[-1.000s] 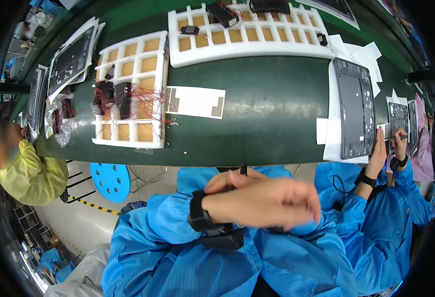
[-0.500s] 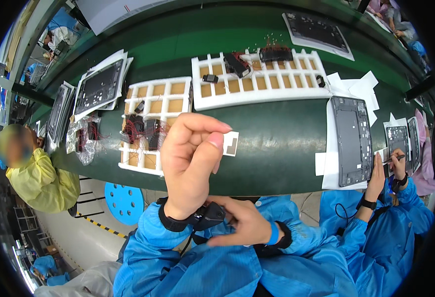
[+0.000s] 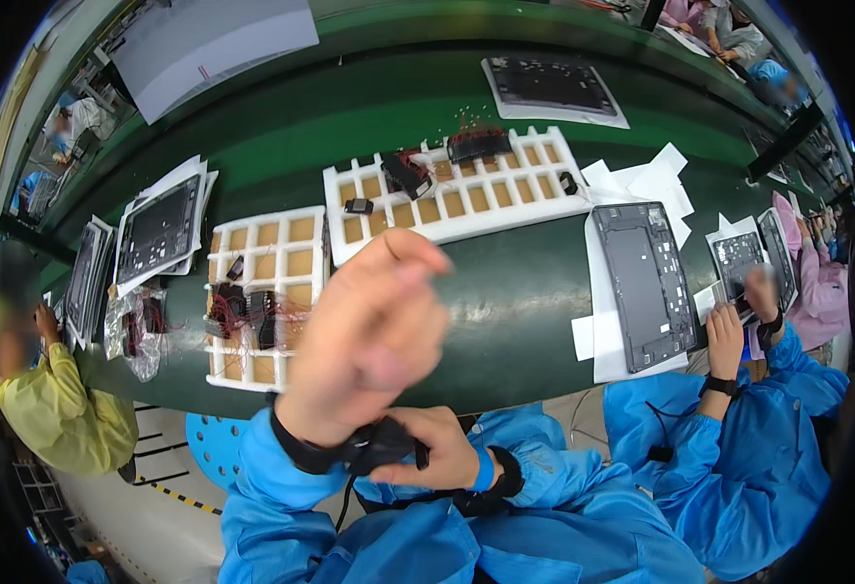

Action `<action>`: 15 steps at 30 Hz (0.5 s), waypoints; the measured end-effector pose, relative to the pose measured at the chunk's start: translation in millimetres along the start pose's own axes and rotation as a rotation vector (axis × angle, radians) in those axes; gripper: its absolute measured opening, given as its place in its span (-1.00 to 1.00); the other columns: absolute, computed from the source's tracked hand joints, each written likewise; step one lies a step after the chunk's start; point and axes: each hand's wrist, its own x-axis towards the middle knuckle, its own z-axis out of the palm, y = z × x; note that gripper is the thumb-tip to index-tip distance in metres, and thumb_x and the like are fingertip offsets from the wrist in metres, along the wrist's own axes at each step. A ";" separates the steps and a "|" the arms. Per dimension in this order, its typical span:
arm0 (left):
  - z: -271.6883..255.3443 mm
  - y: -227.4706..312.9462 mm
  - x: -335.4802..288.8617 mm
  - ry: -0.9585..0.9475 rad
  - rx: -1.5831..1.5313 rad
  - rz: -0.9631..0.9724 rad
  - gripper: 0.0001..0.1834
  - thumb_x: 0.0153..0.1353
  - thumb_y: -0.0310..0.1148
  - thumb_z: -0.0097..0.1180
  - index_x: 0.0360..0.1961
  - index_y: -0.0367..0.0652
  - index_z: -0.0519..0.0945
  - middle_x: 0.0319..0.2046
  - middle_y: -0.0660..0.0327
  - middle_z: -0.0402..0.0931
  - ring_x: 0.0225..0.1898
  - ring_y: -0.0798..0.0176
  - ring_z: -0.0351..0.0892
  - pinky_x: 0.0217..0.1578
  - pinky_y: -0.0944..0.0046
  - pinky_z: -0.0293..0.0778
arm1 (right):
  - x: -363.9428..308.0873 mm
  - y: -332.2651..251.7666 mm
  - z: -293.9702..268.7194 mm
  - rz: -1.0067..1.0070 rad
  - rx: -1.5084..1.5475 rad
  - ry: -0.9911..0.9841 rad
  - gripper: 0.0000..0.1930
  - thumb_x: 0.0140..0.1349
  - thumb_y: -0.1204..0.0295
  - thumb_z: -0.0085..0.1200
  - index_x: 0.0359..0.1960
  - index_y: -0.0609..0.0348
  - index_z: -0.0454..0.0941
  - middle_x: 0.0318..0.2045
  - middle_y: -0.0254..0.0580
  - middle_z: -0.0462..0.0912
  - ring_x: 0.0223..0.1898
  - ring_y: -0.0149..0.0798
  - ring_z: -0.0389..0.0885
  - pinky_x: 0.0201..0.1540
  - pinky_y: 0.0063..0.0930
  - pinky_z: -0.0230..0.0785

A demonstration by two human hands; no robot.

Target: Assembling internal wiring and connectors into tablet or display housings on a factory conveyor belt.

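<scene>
My left hand (image 3: 369, 336) is raised in the middle over the near edge of the green bench (image 3: 505, 316), blurred by motion. Its fingers are curled in; whatever may be between them does not show. A black box-shaped device (image 3: 379, 446) with a cable sits on the strap at my left wrist. My right hand (image 3: 442, 450), below the bench edge, closes on that device, fingers on top and thumb beneath. Behind my left hand stands a white foam tray (image 3: 215, 348) holding black parts with red wires (image 3: 262, 316).
A longer foam tray (image 3: 476, 226) lies farther back. Tablet-like dark housings lie at right (image 3: 642, 287), far back (image 3: 554, 86) and left (image 3: 160, 229). Beside me on the right, a co-worker's hands (image 3: 724, 336) work at a housing. A blue stool (image 3: 211, 448) stands below left.
The whole view has shifted, so the bench things sit lower and farther left. The small white-and-grey piece at my left fingertips no longer shows. My right hand has closed more around the wrist device.
</scene>
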 end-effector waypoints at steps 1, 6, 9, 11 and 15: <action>-13.4 7.1 5.0 -0.011 -0.037 0.021 -0.86 0.46 -0.39 -0.03 -0.09 -0.22 0.47 -0.74 0.41 0.30 -0.72 0.52 0.18 -0.72 0.42 0.06 | 1.9 -7.2 -5.7 -0.057 -0.055 -0.002 -0.44 0.08 0.30 0.45 0.11 0.22 0.57 -0.20 -0.11 0.73 -0.32 -0.29 0.67 -0.21 -0.45 0.52; -58.2 33.5 20.6 0.395 1.322 0.405 -0.88 0.37 -0.48 0.10 -0.13 -0.27 0.59 -0.53 0.39 0.47 -0.48 0.57 0.41 -0.45 0.51 0.27 | -6.1 -9.7 -35.4 0.095 -0.079 0.184 -0.86 0.29 0.55 0.18 -0.13 0.23 0.66 -0.37 -0.27 0.71 -0.54 -0.61 0.45 -0.45 -0.62 0.35; -87.7 58.7 29.0 0.371 1.624 0.292 -0.87 0.30 -0.46 0.16 -0.20 -0.32 0.60 -0.46 0.30 0.52 -0.42 0.45 0.49 -0.38 0.43 0.38 | -14.4 -14.7 -64.9 0.109 -0.007 0.360 -0.93 0.36 0.53 0.12 -0.23 0.28 0.62 -0.47 -0.32 0.66 -0.49 -0.61 0.48 -0.41 -0.66 0.34; -112.3 69.9 36.2 0.313 1.814 0.332 -0.86 0.25 -0.46 0.18 -0.20 -0.30 0.61 -0.41 0.23 0.54 -0.37 0.33 0.54 -0.32 0.34 0.43 | -25.2 -16.2 -80.2 0.152 0.020 0.425 -0.88 0.41 0.50 0.08 -0.29 0.29 0.59 -0.51 -0.35 0.63 -0.47 -0.62 0.49 -0.40 -0.71 0.31; -135.1 70.6 65.4 0.206 2.134 0.342 -0.71 0.08 -0.42 0.27 -0.13 -0.21 0.60 -0.17 0.05 0.55 -0.06 -0.04 0.55 -0.05 0.08 0.48 | -37.4 -24.1 -96.2 0.177 0.017 0.479 -0.86 0.42 0.48 0.07 -0.30 0.31 0.58 -0.52 -0.34 0.62 -0.48 -0.61 0.49 -0.40 -0.71 0.30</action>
